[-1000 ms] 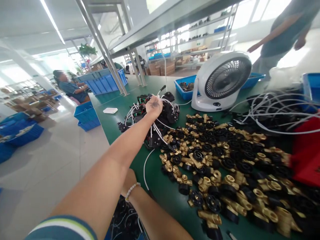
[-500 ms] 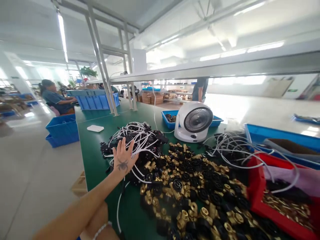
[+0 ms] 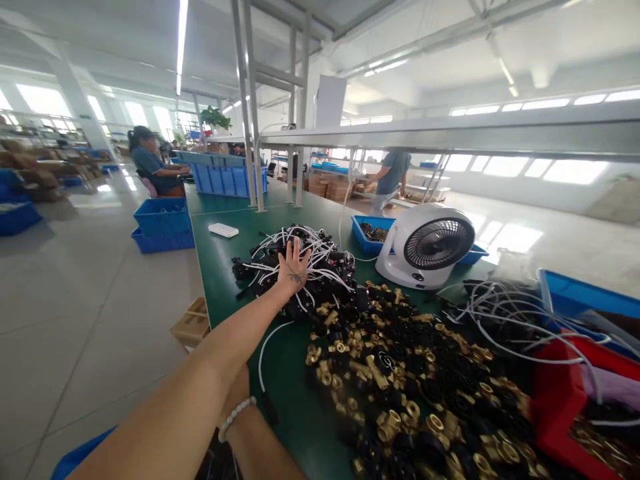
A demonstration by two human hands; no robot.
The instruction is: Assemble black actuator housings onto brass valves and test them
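My left hand (image 3: 294, 268) lies palm down with its fingers spread on a heap of white cables (image 3: 327, 257) with black parts (image 3: 245, 269). Nothing is visibly gripped by it. Below the left forearm crosses my right arm, with a beaded bracelet at its wrist. Only a bit of my right hand (image 3: 241, 387) shows; its fingers are hidden behind the left forearm. Right of the cables spreads a large pile of brass fittings (image 3: 393, 423) with black round caps (image 3: 386, 360). One loose white cable (image 3: 261, 360) trails on the green table near the right wrist.
A white fan (image 3: 425, 243) stands behind the fittings, near a blue tray (image 3: 367, 245). On the right are a red bin (image 3: 557, 400), more white cables (image 3: 480, 310) and a blue bin (image 3: 575, 287). A white flat object (image 3: 223, 230) lies at left. Two co-workers are farther off.
The view has shifted, so the table things appear farther right. My left hand has moved forward onto the cable heap, which looks pushed farther from me. More of my right forearm and its bracelet shows.
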